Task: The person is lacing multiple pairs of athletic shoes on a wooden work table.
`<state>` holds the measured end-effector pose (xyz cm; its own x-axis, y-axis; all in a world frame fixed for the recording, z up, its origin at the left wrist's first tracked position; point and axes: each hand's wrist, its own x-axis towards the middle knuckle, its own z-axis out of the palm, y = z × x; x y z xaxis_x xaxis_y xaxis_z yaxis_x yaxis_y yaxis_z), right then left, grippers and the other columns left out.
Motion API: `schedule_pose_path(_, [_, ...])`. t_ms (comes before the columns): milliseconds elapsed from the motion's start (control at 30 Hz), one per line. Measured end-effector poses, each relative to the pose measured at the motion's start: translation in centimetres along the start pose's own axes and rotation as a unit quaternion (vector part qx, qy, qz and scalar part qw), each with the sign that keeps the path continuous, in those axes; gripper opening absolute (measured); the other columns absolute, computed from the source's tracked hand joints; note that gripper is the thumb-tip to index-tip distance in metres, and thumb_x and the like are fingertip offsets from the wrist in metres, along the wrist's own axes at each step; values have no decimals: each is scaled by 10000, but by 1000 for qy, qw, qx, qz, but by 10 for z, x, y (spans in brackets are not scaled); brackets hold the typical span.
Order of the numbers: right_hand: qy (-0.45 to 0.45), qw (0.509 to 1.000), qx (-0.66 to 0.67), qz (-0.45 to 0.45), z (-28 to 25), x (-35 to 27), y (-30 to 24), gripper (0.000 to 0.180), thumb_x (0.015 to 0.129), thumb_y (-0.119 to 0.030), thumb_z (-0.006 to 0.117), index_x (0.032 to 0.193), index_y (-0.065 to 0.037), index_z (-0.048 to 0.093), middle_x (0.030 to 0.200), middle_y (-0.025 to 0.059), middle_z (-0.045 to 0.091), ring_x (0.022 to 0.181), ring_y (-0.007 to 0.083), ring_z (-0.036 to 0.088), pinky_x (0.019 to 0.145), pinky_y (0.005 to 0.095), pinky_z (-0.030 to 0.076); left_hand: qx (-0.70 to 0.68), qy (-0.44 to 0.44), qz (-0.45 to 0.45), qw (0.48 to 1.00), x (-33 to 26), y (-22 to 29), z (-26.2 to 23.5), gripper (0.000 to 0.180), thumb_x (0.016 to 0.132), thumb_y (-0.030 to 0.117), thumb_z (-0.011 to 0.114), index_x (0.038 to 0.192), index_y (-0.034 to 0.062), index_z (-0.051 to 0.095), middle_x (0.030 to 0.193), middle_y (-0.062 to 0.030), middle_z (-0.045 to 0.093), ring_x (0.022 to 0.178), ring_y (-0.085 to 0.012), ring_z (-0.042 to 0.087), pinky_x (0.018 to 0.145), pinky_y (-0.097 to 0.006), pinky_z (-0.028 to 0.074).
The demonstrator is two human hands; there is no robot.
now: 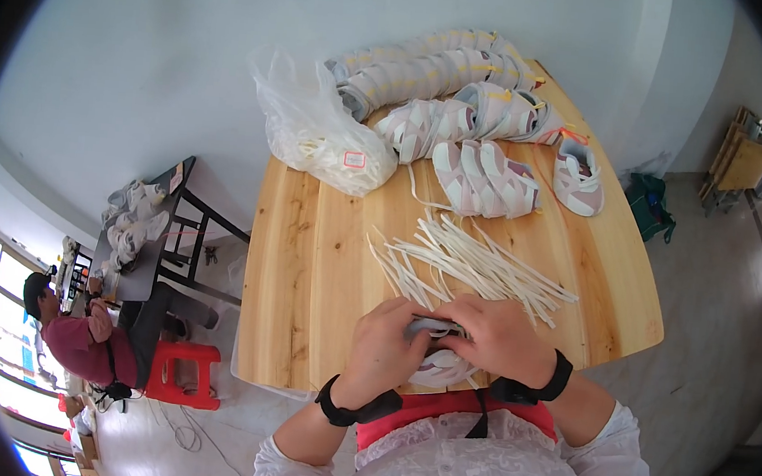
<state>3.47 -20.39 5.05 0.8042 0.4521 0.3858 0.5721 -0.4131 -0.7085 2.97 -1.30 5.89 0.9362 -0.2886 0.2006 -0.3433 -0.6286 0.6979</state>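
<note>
Both my hands grip one small grey and white shoe [442, 363] at the near edge of the wooden table [307, 259]. My left hand [387, 343] wraps its left side. My right hand [492, 331] covers its top and right side, so most of the shoe is hidden. Both wrists wear black bands. A loose heap of white shoelaces [469, 264] lies just beyond my hands.
Rows of stacked pink and white shoes [448, 90] curve along the table's far side, with a single shoe [579, 176] at the right. A clear plastic bag of laces [322, 133] sits far left. Another person [82, 339] sits at a dark table by a red stool [183, 373].
</note>
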Motion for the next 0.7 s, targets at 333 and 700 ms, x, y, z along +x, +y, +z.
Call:
schedule_pose_path(333, [-35, 940, 291, 175, -1, -3, 23, 215, 811, -100, 709, 991, -9, 635, 787, 18, 642, 696, 75, 572, 640, 232, 467, -255, -16, -91, 963, 0, -6, -1, 175, 684, -27, 747, 813, 44, 652, 782, -82, 623, 761, -241, 616, 673, -308, 496])
schedule_pose_path(700, [-81, 844, 459, 266, -8, 3, 33, 270, 777, -145, 784, 941, -16, 613, 795, -35, 592, 715, 32, 519, 641, 189, 442, 150, 151, 205, 955, -1, 5, 10, 215, 588, 153, 818, 729, 128, 657, 715, 14, 598, 675, -201, 530, 618, -332, 389])
